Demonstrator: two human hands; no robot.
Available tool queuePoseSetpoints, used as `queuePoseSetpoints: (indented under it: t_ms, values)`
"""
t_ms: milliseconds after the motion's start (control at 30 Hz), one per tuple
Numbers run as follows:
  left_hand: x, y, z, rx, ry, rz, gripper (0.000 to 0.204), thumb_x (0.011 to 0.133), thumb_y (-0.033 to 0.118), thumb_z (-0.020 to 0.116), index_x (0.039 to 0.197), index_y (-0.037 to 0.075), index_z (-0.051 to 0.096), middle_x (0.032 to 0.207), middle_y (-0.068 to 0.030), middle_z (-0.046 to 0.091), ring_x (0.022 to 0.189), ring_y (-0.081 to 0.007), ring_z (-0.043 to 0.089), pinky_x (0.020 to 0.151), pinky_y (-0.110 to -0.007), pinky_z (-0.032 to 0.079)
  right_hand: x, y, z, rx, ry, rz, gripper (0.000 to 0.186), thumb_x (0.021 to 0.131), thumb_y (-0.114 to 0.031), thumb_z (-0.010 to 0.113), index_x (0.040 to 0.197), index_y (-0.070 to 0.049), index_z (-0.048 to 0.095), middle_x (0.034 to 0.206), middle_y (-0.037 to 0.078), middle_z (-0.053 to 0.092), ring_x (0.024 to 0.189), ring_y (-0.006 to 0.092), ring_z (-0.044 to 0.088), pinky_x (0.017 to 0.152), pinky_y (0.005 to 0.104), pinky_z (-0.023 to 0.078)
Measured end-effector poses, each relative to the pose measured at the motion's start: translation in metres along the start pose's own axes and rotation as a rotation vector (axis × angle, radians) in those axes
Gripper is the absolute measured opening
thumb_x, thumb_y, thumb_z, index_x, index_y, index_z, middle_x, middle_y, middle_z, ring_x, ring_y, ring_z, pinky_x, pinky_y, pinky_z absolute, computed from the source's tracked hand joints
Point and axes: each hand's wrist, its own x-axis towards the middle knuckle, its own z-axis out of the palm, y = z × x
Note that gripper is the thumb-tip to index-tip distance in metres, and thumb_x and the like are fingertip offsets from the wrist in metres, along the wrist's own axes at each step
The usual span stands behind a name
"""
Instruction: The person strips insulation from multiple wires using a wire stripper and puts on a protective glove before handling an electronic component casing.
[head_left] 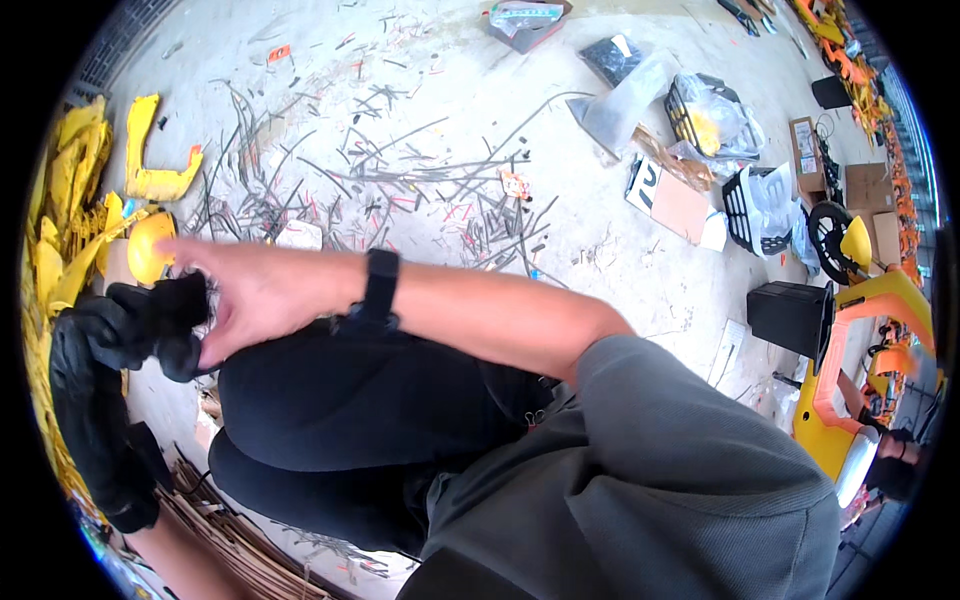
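Observation:
My left hand [100, 335], in a black glove, is at the far left with its fingers curled. My bare right hand [250, 290] reaches across from the right, with a dark band [380, 285] on its wrist. Its thumb and fingers curve around a black lump [182, 305] that touches the left hand. Whether this lump is part of the glove or a separate black piece I cannot tell. Just beyond the right fingertips is a rounded yellow plastic part [150, 247]; the fingers overlap its edge in the picture.
Yellow plastic parts [75, 200] are piled at the left, beside an angled yellow piece [160, 180]. Cable scraps [400, 175] litter the concrete floor. Black crates [745, 215], cardboard boxes [868, 187] and a yellow-orange scooter-like frame [825, 390] stand at the right.

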Motion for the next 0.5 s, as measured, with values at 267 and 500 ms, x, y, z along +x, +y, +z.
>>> queuePoseSetpoints:
  t_ms: [267, 500]
  values:
    - [0.006, -0.004, -0.014, -0.340, 0.148, 0.045, 0.060, 0.105, 0.047, 0.027, 0.145, 0.003, 0.036, 0.146, -0.0148, 0.043, 0.135, -0.0225, 0.041, 0.115, -0.038, 0.027, -0.001, -0.023, -0.010, 0.375, 0.229, 0.255, 0.021, 0.095, -0.020, 0.062, 0.104, -0.001, 0.064, 0.087, 0.003, 0.067, 0.076, 0.0084, 0.062, 0.066, 0.0261, 0.050]
    - [0.002, -0.004, 0.032, -1.040, -0.247, 0.182, 0.060, 0.104, 0.044, 0.035, 0.148, 0.004, 0.032, 0.151, -0.0136, 0.038, 0.139, -0.0222, 0.037, 0.120, -0.040, 0.013, 0.025, -0.048, 0.038, 0.631, 0.225, 0.116, 0.024, 0.094, -0.011, 0.062, 0.116, -0.004, 0.053, 0.101, 0.005, 0.060, 0.072, 0.0101, 0.059, 0.062, 0.0249, 0.051]
